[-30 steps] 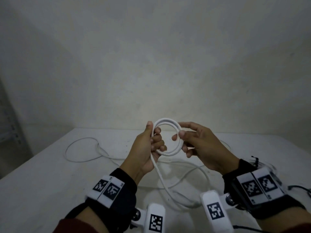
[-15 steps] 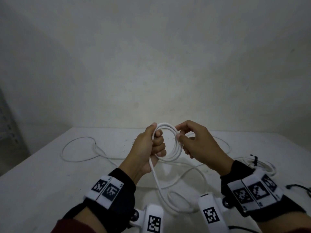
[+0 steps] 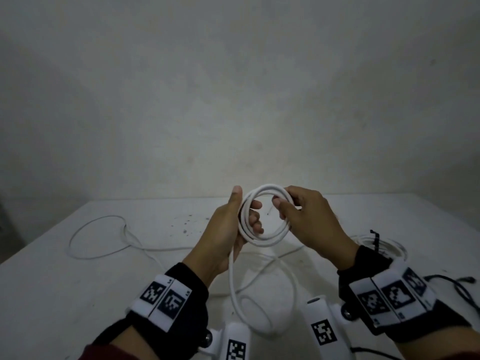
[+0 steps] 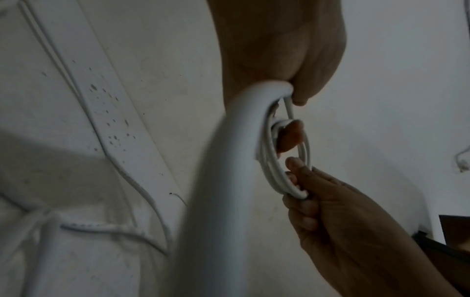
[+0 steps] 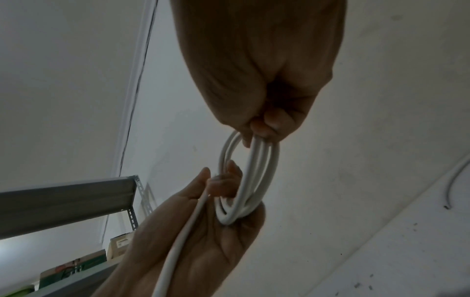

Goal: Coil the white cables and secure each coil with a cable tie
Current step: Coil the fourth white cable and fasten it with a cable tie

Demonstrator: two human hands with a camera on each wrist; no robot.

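Observation:
A white cable coil [image 3: 262, 240] of several turns hangs upright above the white table [image 3: 78, 294]. My left hand [image 3: 233, 224] grips the coil's left side, fingers curled through the ring, thumb up behind it. My right hand [image 3: 296, 211] pinches the coil's upper right side. The loose cable tail [image 3: 232, 276] drops from the left hand and loops across the table toward the far left [image 3: 98, 235]. The left wrist view shows the coil [image 4: 277, 160] edge-on, held by both hands. In the right wrist view the coil [image 5: 254, 176] hangs between my right fingers [image 5: 269, 124] and my left palm.
A second white coil [image 3: 387, 245] bound with a black tie [image 3: 375, 236] lies at the table's right. A thin black cable [image 3: 457, 284] lies at the right edge. A metal shelf rack [image 5: 76, 197] with boxes stands to the left. A bare wall rises behind the table.
Another turn has been laid onto the coil. My right hand slid up to the coil's upper right, and the loose loop on the table has drawn in shorter.

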